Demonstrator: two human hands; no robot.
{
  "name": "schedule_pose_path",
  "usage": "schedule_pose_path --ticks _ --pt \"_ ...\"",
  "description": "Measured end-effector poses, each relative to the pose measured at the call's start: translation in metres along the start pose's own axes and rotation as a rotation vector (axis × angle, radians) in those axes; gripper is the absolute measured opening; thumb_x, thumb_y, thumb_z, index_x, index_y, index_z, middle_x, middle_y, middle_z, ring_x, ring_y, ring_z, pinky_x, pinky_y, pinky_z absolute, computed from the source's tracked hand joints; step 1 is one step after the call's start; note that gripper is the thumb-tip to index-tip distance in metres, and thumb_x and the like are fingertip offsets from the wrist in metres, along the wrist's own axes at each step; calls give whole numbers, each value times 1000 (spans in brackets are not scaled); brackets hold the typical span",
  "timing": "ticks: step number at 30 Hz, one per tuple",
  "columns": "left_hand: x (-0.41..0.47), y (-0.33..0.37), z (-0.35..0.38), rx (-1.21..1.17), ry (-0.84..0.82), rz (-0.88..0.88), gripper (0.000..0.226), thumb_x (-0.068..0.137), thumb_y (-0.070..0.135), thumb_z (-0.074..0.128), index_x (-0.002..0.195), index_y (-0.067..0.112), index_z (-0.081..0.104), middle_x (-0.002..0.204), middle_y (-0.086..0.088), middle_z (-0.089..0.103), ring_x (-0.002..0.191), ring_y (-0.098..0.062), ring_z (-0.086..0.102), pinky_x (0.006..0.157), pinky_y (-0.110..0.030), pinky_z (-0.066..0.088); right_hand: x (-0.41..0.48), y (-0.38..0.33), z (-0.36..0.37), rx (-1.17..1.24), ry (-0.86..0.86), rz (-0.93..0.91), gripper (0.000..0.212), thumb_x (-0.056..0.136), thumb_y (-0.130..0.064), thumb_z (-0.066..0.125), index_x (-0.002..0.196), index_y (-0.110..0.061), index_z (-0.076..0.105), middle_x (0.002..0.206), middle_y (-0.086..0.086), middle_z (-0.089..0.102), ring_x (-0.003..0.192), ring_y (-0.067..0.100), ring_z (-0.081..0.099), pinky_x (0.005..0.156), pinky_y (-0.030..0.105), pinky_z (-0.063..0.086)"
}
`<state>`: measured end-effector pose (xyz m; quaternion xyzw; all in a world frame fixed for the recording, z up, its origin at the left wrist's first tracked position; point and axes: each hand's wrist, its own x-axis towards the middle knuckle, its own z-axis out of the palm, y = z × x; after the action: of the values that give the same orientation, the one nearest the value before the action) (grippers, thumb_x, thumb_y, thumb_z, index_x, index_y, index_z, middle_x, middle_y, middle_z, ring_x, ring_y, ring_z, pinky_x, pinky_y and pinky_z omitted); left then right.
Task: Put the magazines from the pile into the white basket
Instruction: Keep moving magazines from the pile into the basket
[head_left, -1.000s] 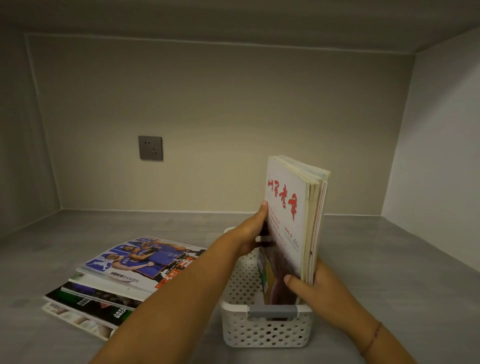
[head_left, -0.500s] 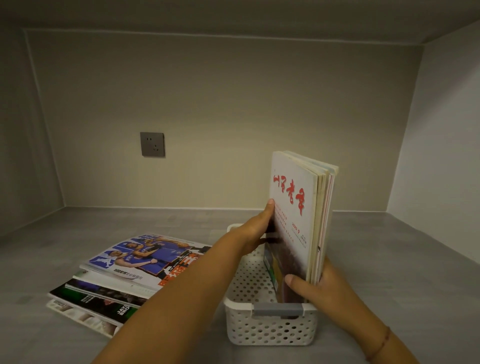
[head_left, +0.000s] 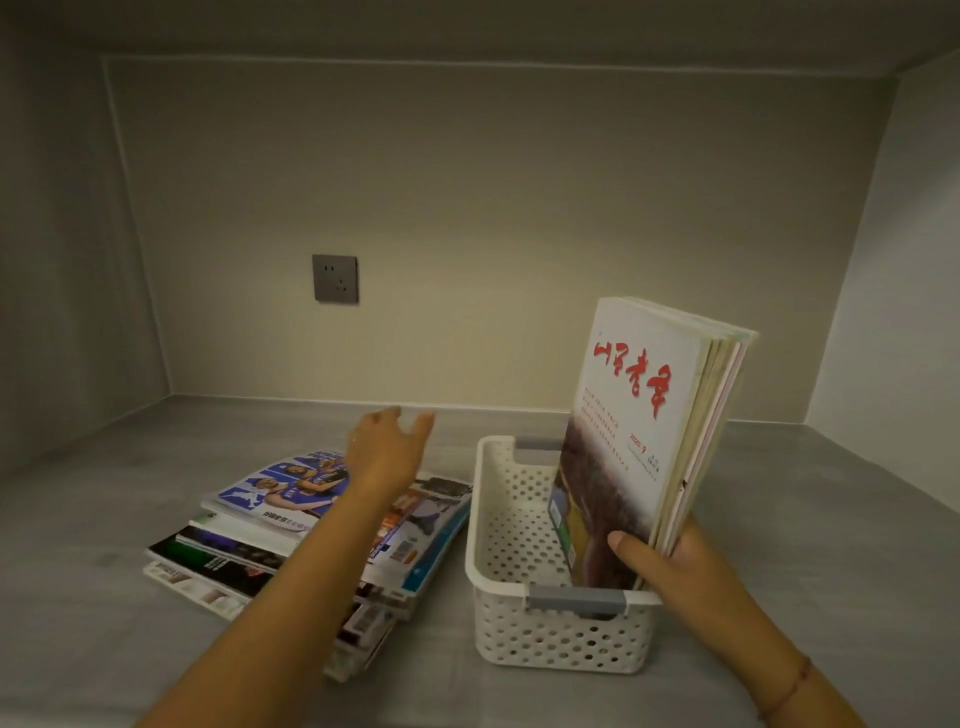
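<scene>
A white perforated basket (head_left: 511, 527) with grey handles stands on the grey shelf floor. Several magazines (head_left: 641, 415) stand upright against its right side, the front one white with red characters. My right hand (head_left: 670, 564) grips their lower front corner, thumb on the cover. To the left lies the pile of magazines (head_left: 270, 519), topped by a basketball cover. My left hand (head_left: 387, 452) hovers above the pile's far edge with fingers spread, holding nothing.
The shelf is a recess with a back wall, side walls and a low ceiling. A grey wall socket (head_left: 335, 278) sits on the back wall. The basket's left half holds nothing.
My left hand has let go of the upright magazines and swung left over the pile. My right hand keeps holding the magazines in the basket.
</scene>
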<state>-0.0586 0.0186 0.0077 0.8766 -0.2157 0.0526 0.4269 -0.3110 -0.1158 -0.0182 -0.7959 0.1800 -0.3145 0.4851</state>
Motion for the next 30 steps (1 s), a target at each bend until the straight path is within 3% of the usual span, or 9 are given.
schedule_pose_path --ticks 3,8,12,19,23,25,27,28,30 --pt "1 -80 -34 394 32 -319 101 76 77 44 148 9 22 155 -20 21 143 -37 18 116 -53 16 0 -1 2 11 15 3 64 81 -12 63 136 -20 32 120 -5 49 109 14 48 87 23 39" --pt "-2 -144 -58 457 -62 -496 135 53 89 54 150 6 8 156 -22 14 144 -38 13 117 -51 11 -1 -4 5 72 23 5 66 81 -5 61 137 -18 30 122 -2 47 109 14 46 89 27 38" --pt "1 -149 -62 418 -76 -505 131 57 81 62 149 4 7 155 -22 15 143 -38 15 118 -49 12 -1 -4 5 83 46 3 65 82 -4 59 138 -17 30 120 -4 44 108 14 44 88 29 36" --pt "14 -179 -70 196 -69 -461 126 43 73 76 141 12 26 143 -16 43 130 -38 40 107 -55 34 0 -2 4 139 31 -2 65 80 -1 60 137 -16 33 124 -1 47 111 16 44 93 31 34" --pt "-7 -158 -80 173 8 -403 103 59 52 83 139 11 31 137 -15 51 124 -36 50 103 -51 40 -1 -3 5 171 15 -4 75 70 -22 73 135 -19 35 120 -3 49 114 19 48 93 31 35" --pt "-8 -153 -82 117 40 -420 87 65 37 84 133 9 38 133 -16 54 120 -36 52 101 -47 43 -1 -5 5 176 21 1 70 75 -12 68 136 -19 34 122 -2 48 116 21 47 93 31 35" --pt "-6 -151 -86 82 44 -442 74 66 30 84 124 9 44 127 -17 59 115 -35 55 99 -47 45 -2 -6 5 174 10 -12 74 71 -19 72 134 -23 34 120 -4 50 112 17 48 95 32 36" --pt "-4 -152 -88 68 48 -449 71 68 27 84 124 9 44 126 -17 59 115 -35 55 99 -47 44 -1 -5 5 170 4 -10 76 68 -24 74 133 -24 35 119 -5 51 110 16 49 96 34 37" --pt "-1 -154 -90 -1 69 -486 74 72 21 81 133 8 40 129 -17 57 118 -36 53 99 -46 44 -1 -5 5 161 23 -7 68 76 -10 67 135 -20 35 121 -2 50 111 17 47 98 35 36"
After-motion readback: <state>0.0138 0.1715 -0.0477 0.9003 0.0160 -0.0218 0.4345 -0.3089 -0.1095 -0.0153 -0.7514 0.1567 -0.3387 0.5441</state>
